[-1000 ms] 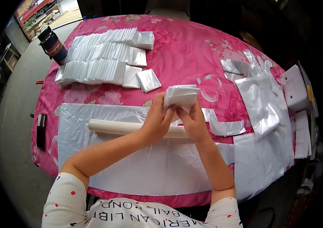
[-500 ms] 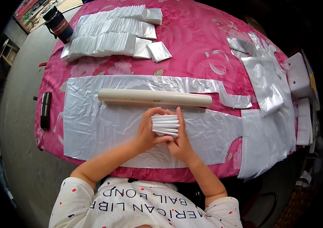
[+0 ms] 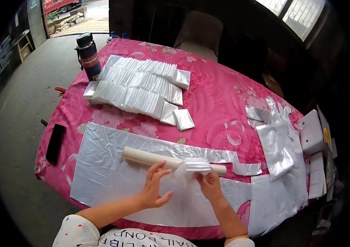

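My right hand (image 3: 211,184) pinches a folded stack of clear plastic film (image 3: 197,164) at its near side. The stack's layers fan a little, and its left part is smeared by motion. My left hand (image 3: 154,187) is beside it on the left, apart from it, with fingers spread and nothing in them. Behind both hands a cream plastic tube (image 3: 146,157) lies across the table, partly covered by the stack. Beneath them a large sheet of translucent plastic film (image 3: 105,164) is spread out. Farther back, rows of folded plastic packets (image 3: 131,88) stand close together, with one loose packet (image 3: 184,119) at their near right.
A dark thermos bottle (image 3: 87,57) stands at the far left. A black phone-like slab (image 3: 55,144) rests near the left edge. More plastic film (image 3: 280,152) and white boxes (image 3: 311,131) are on the right. The table has a pink floral cloth (image 3: 212,107).
My left hand has let go of the stack and opened. My right hand holds it alone, farther right over the tube. The view has tilted up, showing more of the room.
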`<state>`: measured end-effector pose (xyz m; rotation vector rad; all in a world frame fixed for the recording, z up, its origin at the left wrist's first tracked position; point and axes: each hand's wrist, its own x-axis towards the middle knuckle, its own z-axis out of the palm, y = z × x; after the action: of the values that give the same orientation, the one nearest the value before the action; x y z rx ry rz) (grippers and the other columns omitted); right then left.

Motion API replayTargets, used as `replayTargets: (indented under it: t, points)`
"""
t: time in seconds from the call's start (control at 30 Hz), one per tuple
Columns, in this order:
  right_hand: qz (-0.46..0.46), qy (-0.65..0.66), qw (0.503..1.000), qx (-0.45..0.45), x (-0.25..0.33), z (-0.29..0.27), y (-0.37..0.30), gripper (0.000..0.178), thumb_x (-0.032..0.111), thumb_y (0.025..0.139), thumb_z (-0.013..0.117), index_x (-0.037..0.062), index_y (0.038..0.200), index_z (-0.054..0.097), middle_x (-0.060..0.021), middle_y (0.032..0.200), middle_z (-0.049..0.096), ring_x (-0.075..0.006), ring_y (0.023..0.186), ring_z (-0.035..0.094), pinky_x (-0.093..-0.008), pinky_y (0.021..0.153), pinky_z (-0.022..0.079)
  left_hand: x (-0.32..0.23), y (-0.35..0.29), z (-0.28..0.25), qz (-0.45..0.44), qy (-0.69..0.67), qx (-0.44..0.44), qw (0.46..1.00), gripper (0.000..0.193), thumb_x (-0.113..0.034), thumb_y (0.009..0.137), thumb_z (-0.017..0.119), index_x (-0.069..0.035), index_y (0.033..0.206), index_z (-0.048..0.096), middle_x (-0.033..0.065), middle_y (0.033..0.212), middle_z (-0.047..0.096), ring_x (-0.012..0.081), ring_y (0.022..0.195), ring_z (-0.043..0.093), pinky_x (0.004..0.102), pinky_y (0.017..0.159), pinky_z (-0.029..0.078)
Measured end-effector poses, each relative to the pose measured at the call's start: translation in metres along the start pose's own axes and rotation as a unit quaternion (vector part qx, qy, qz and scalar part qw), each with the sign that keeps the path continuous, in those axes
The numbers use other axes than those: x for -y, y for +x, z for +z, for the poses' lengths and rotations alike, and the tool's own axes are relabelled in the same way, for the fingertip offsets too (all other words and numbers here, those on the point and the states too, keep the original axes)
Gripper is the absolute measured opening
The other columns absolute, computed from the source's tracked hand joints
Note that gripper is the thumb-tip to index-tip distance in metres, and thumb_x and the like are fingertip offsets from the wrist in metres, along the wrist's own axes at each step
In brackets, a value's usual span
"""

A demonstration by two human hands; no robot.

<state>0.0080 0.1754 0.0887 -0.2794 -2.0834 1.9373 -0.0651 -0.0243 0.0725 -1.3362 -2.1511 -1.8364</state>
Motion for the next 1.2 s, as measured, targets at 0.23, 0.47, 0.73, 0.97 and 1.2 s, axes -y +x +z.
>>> replayTargets:
  t: [0.23, 0.47, 0.73, 0.97, 1.2]
  points:
    - [0.096, 0.084, 0.990, -0.057, 0.029, -0.027, 0.241, 0.028, 0.021, 0.086, 0.062, 0.0069, 0.109, 0.055, -0.0008, 0.098, 0.062, -0.0100, 0.085, 0.056, -0.0256, 0.072, 0.042, 0.029, -0.026, -0.042, -0.069, 0.086, -0.025, 0.994, 0.059, -0.008, 0.066, 0.068, -0.004, 0.120, 0.043, 0.0205, 0.133, 0.030, 0.0349, 0.120, 0.033, 0.0419, 0.096, 0.034]
    - [0.192, -0.040, 0.978, -0.071, -0.006, -0.016, 0.378, 0.024, 0.023, 0.082, 0.066, 0.0068, 0.098, 0.060, -0.0016, 0.086, 0.062, -0.0109, 0.072, 0.053, -0.0251, 0.060, 0.042, 0.033, -0.032, -0.044, -0.088, 0.055, 0.009, 0.995, 0.057, -0.012, 0.066, 0.070, -0.005, 0.117, 0.047, 0.0206, 0.131, 0.034, 0.0344, 0.114, 0.039, 0.0408, 0.089, 0.039]
    - [0.219, -0.100, 0.969, -0.065, -0.019, 0.003, 0.408, 0.024, 0.020, 0.082, 0.065, 0.0051, 0.101, 0.061, -0.0038, 0.090, 0.063, -0.0141, 0.077, 0.057, -0.0290, 0.062, 0.047, 0.037, -0.033, -0.044, -0.112, 0.033, -0.006, 0.993, 0.055, -0.013, 0.065, 0.071, -0.005, 0.115, 0.049, 0.0199, 0.129, 0.036, 0.0342, 0.114, 0.040, 0.0397, 0.090, 0.040]
    - [0.154, -0.069, 0.978, -0.122, -0.063, -0.002, 0.422, 0.039, 0.024, 0.079, 0.068, -0.0066, 0.102, 0.060, -0.0138, 0.094, 0.063, -0.0216, 0.080, 0.062, -0.0351, 0.065, 0.050, 0.035, -0.029, -0.044, -0.112, 0.042, 0.002, 0.993, 0.055, -0.013, 0.065, 0.072, -0.006, 0.115, 0.050, 0.0197, 0.129, 0.037, 0.0343, 0.114, 0.041, 0.0394, 0.090, 0.041]
    - [0.153, -0.249, 0.943, -0.161, -0.076, -0.003, 0.444, 0.059, 0.036, 0.072, 0.072, -0.0120, 0.104, 0.058, -0.0204, 0.097, 0.063, -0.0259, 0.081, 0.063, -0.0352, 0.068, 0.049, 0.034, -0.030, -0.045, -0.106, 0.066, 0.022, 0.992, 0.056, -0.010, 0.063, 0.073, -0.005, 0.114, 0.050, 0.0212, 0.128, 0.035, 0.0333, 0.116, 0.039, 0.0373, 0.093, 0.041]
